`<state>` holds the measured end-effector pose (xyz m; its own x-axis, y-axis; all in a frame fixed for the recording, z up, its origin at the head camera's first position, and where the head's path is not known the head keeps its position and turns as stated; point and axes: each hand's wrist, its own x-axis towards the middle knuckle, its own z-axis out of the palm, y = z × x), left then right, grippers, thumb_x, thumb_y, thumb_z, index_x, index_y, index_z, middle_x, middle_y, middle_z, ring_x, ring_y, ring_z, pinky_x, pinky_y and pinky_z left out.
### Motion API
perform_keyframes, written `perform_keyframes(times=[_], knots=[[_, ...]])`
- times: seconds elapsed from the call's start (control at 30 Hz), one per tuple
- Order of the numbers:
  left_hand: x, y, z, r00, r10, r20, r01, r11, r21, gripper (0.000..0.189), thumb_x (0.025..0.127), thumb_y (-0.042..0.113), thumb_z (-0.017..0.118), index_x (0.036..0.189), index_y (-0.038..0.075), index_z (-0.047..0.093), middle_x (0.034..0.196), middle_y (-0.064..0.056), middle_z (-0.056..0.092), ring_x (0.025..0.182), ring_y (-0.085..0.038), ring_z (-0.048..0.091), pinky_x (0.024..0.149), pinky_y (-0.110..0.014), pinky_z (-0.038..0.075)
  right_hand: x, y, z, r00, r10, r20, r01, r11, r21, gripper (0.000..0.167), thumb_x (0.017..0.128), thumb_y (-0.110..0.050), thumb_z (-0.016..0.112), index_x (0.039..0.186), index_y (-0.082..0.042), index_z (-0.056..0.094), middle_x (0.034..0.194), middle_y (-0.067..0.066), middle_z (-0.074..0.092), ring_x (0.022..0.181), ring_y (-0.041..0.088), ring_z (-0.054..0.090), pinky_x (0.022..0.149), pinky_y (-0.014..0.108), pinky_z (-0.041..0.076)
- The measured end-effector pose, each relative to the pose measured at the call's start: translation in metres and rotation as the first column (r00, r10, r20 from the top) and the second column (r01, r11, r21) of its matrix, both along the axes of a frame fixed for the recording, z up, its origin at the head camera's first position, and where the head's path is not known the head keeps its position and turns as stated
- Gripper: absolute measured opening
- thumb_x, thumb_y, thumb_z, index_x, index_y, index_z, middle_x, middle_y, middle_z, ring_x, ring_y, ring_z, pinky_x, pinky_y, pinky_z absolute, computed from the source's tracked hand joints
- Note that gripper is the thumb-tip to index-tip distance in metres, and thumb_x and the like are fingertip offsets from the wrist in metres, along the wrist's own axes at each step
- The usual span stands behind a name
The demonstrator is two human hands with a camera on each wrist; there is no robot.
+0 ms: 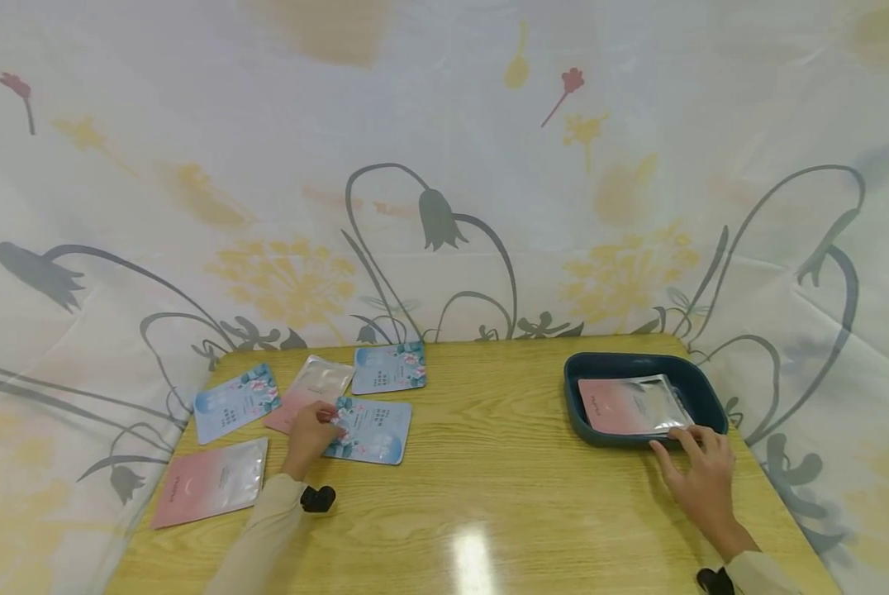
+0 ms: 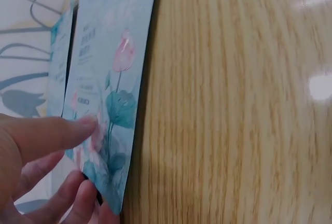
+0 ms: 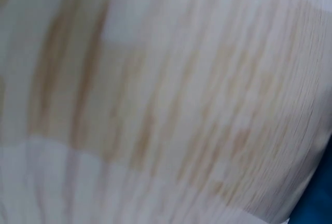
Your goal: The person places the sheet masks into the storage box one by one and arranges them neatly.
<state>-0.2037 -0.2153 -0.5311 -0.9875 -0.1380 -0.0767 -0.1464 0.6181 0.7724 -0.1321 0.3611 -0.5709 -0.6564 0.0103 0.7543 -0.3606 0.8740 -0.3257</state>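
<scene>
On the left of the table, my left hand [image 1: 311,440] pinches the corner of a light-blue sheet-mask packet [image 1: 373,431] printed with pink flowers. Thumb on top and fingers under its edge show in the left wrist view, where the packet [image 2: 111,79] stands tilted. A dark blue tray [image 1: 582,426] is on the right, with a pink-and-silver packet [image 1: 623,405] lying inside. My right hand [image 1: 701,475] grips the tray's near rim at its right, fingertips over the edge and thumb outside. The right wrist view catches only a corner of the tray [image 3: 316,195].
Around the left hand lie a pink-and-silver packet [image 1: 217,483] at the near left, a blue packet [image 1: 236,402], another pink packet [image 1: 318,382] and a blue packet [image 1: 389,368] by the back edge. A flower-printed curtain [image 1: 444,273] borders the wooden table [image 1: 504,487].
</scene>
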Motion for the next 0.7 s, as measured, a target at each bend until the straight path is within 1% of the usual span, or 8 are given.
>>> perform_keyframes(times=[0.03,0.1,0.17,0.23,0.43,0.53,0.63,0.7], knots=[[0.0,0.002,-0.001,1.0,0.012,-0.004,-0.012,1.0,-0.012,0.033,0.073,-0.001,0.073,0.103,-0.008,0.063,0.103,-0.023,0.062,0.096,-0.035,0.056,0.081,-0.047,0.048,0.0,0.0,0.0,1.0,0.0,0.0,0.0,1.0,0.002,0.035,0.079,-0.033,0.071,0.086,0.0,0.062,0.089,0.022,0.049,0.081,0.045,0.04,0.066,0.058,0.03],[0.0,0.005,-0.001,1.0,0.025,-0.006,-0.025,0.999,-0.026,0.032,0.072,-0.002,0.074,0.101,-0.008,0.063,0.102,-0.024,0.061,0.095,-0.035,0.056,0.081,-0.048,0.048,-0.001,-0.001,0.0,1.0,-0.004,0.0,0.004,1.0,0.002,0.045,0.084,-0.045,0.066,0.085,0.0,0.062,0.089,0.022,0.049,0.08,0.044,0.039,0.066,0.057,0.029],[0.0,0.007,-0.001,0.999,0.033,-0.008,-0.033,0.999,-0.041,0.032,0.071,-0.003,0.075,0.1,-0.007,0.063,0.101,-0.024,0.062,0.094,-0.035,0.056,0.08,-0.049,0.048,-0.001,-0.002,0.001,1.0,-0.008,-0.01,0.008,1.0,0.0,0.057,0.088,-0.057,0.055,0.085,0.0,0.062,0.088,0.022,0.049,0.08,0.043,0.04,0.065,0.056,0.029],[0.0,0.008,-0.001,0.999,0.032,-0.01,-0.033,0.999,-0.042,0.032,0.07,-0.004,0.076,0.1,-0.008,0.064,0.1,-0.024,0.062,0.093,-0.035,0.056,0.08,-0.048,0.048,-0.001,-0.003,0.001,1.0,-0.013,-0.016,0.013,1.0,-0.001,0.065,0.089,-0.063,0.047,0.084,0.0,0.061,0.088,0.022,0.049,0.08,0.043,0.04,0.065,0.057,0.028],[-0.002,0.011,-0.003,0.998,0.035,-0.047,-0.039,0.996,-0.077,0.033,0.063,-0.008,0.077,0.094,-0.009,0.065,0.089,-0.023,0.063,0.082,-0.033,0.056,0.072,-0.045,0.049,0.0,-0.002,0.003,1.0,-0.014,0.008,0.014,1.0,-0.004,0.064,0.09,-0.062,0.047,0.085,0.0,0.061,0.09,0.022,0.048,0.082,0.044,0.039,0.066,0.057,0.029],[-0.003,0.013,-0.004,0.998,0.028,-0.056,-0.033,0.994,-0.102,0.03,0.063,-0.007,0.077,0.09,-0.008,0.066,0.086,-0.021,0.063,0.077,-0.03,0.055,0.07,-0.044,0.048,0.0,-0.003,0.004,1.0,-0.012,0.019,0.013,1.0,-0.006,0.064,0.089,-0.062,0.047,0.085,0.0,0.061,0.09,0.023,0.048,0.082,0.045,0.039,0.067,0.058,0.029],[-0.002,0.014,-0.005,0.999,0.008,-0.033,-0.011,0.995,-0.103,0.027,0.066,-0.004,0.077,0.091,-0.007,0.067,0.087,-0.02,0.064,0.077,-0.03,0.056,0.071,-0.045,0.049,0.0,-0.003,0.003,1.0,-0.014,-0.003,0.014,1.0,-0.003,0.065,0.089,-0.063,0.047,0.083,0.0,0.061,0.088,0.022,0.048,0.08,0.045,0.039,0.066,0.058,0.029],[0.0,0.013,-0.005,1.0,0.011,-0.005,-0.011,0.997,-0.082,0.027,0.068,-0.001,0.076,0.093,-0.005,0.068,0.094,-0.021,0.065,0.083,-0.031,0.058,0.075,-0.047,0.049,-0.001,-0.004,0.003,1.0,-0.013,-0.018,0.013,1.0,-0.001,0.064,0.089,-0.063,0.048,0.082,-0.001,0.061,0.087,0.022,0.049,0.079,0.044,0.04,0.065,0.058,0.029]])
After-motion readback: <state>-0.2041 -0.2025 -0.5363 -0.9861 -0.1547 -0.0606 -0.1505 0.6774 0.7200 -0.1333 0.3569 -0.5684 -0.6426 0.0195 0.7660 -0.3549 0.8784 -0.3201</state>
